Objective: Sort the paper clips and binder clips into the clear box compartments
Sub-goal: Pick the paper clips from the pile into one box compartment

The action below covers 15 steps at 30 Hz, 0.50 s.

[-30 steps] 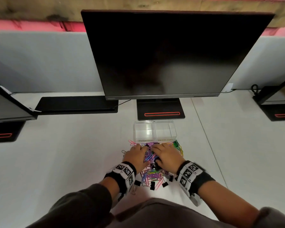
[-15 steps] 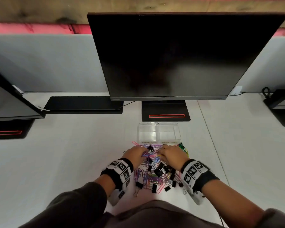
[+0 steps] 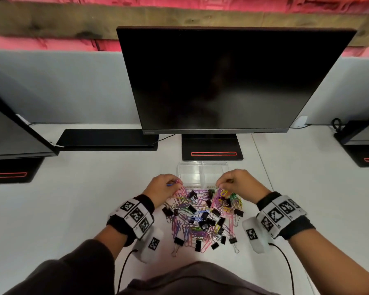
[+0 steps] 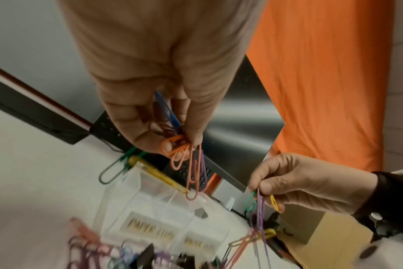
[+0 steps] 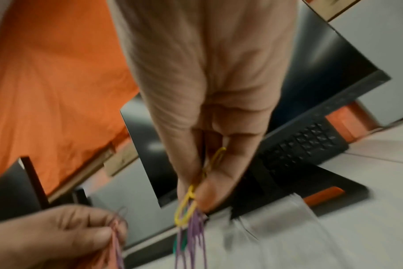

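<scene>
Left hand point(image 3: 161, 186) pinching a bunch of paper clips point(image 4: 191, 163), hanging long axis down, just short of the box point(image 3: 202, 173), nearer its left compartment. Right hand point(image 3: 237, 182) pinching another tangled bunch point(image 4: 260, 203) near the right compartment. One box, two compartments, both seemingly empty. Pile point(image 3: 202, 218) below: clips too many to count, binder clips point(image 3: 232, 240) roughly twenty.

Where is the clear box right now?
Head view: the clear box sits centre on the desk, between the monitor stand and the clip pile.
</scene>
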{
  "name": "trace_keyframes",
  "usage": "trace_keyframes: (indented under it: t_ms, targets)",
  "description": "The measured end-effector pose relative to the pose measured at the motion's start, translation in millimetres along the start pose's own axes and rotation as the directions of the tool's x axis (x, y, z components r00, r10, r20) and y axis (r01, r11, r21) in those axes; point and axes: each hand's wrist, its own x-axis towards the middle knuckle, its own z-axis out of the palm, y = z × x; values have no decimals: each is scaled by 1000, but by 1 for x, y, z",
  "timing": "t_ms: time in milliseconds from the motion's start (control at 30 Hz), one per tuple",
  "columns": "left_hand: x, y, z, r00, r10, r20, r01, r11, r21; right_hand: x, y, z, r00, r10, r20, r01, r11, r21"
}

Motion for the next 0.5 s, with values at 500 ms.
trace_keyframes:
  t_ms: [500]
  targets:
    - [-2, 2, -12, 992, 43, -119, -43, 999, 6, 1, -11, 13, 999, -39, -23, 40, 999, 36]
